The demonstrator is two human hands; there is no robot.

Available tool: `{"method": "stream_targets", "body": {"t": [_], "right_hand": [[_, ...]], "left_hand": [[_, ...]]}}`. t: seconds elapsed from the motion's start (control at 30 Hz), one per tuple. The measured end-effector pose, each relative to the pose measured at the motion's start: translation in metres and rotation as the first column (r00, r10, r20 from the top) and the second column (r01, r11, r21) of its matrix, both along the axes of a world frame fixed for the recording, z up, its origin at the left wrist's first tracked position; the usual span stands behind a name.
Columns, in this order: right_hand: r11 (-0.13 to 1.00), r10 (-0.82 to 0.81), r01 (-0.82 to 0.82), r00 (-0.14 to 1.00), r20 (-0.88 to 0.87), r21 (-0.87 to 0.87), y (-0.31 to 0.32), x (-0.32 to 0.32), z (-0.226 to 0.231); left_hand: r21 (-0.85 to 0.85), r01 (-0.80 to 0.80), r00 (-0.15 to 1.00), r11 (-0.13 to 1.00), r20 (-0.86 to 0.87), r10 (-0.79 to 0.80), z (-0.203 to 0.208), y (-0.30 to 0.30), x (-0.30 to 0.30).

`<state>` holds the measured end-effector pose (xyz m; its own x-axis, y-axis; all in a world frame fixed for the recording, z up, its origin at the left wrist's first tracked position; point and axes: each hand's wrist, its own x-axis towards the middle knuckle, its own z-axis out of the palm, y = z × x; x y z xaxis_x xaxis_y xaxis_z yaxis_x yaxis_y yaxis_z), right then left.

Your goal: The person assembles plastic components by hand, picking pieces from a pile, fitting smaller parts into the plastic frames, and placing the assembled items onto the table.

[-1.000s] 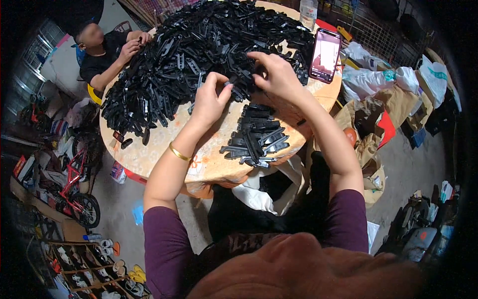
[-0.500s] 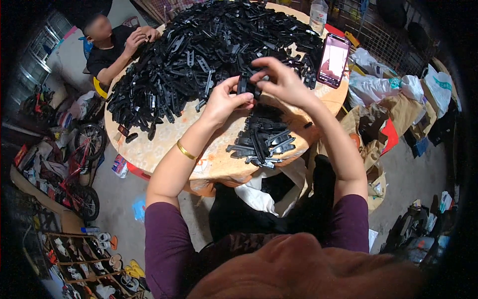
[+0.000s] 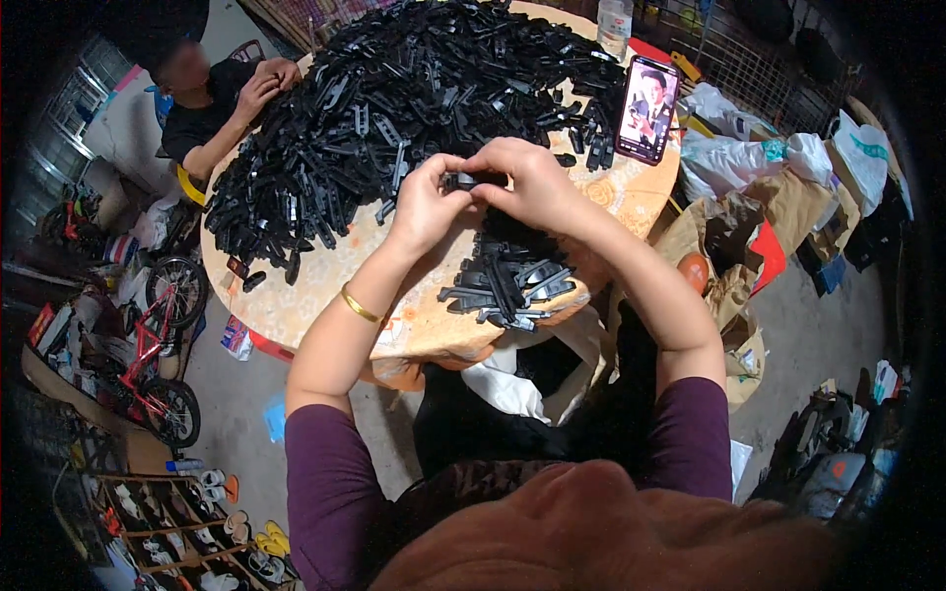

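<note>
My left hand (image 3: 426,204) and my right hand (image 3: 530,183) meet above the round table (image 3: 325,295), both pinching one small black plastic part (image 3: 471,180) between their fingertips. A gold bangle circles my left wrist. A huge heap of the same black plastic parts (image 3: 394,108) covers the far half of the table. A smaller pile of black parts (image 3: 507,281) lies just below my hands, near the table's front edge.
A phone (image 3: 647,108) with a lit screen stands propped at the table's right side. Another person (image 3: 212,103) in a dark shirt sits at the far left. Bags and cardboard (image 3: 759,197) crowd the floor on the right; a small red bicycle (image 3: 148,345) stands on the left.
My hands have left the big heap and come together toward me over the small pile, now holding one black part between them.
</note>
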<state>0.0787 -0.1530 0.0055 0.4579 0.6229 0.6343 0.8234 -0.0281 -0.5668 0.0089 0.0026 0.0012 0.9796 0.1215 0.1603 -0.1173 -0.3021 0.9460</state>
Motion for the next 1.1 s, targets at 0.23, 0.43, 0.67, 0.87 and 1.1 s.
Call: {"method": "stream_targets", "body": {"t": [0.23,0.43,0.67,0.87,1.1], "right_hand": [[0.994,-0.098,0.107,0.883,0.458,0.008,0.003,0.001,-0.008],[0.995,-0.063,0.036,0.942,0.329,0.088,-0.001,0.008,-0.006],[0.981,0.030,-0.098,0.927,-0.373,-0.167,-0.018,0.017,0.010],[0.980,-0.009,-0.073,0.911,-0.411,-0.184,-0.024,0.011,0.023],[1.000,-0.027,0.020,0.873,-0.487,-0.019,-0.045,0.060,0.012]], "left_hand": [[-0.355,0.194,0.979,0.914,0.017,-0.201,-0.008,0.006,0.004],[-0.370,0.125,0.990,0.921,-0.018,-0.142,0.002,0.003,0.000],[-0.081,0.105,0.984,0.991,0.152,-0.092,0.007,0.004,-0.003],[0.216,0.051,0.936,0.975,0.329,-0.122,0.012,0.003,-0.008],[0.165,0.471,0.882,0.867,-0.055,-0.468,0.014,0.003,-0.011]]}}
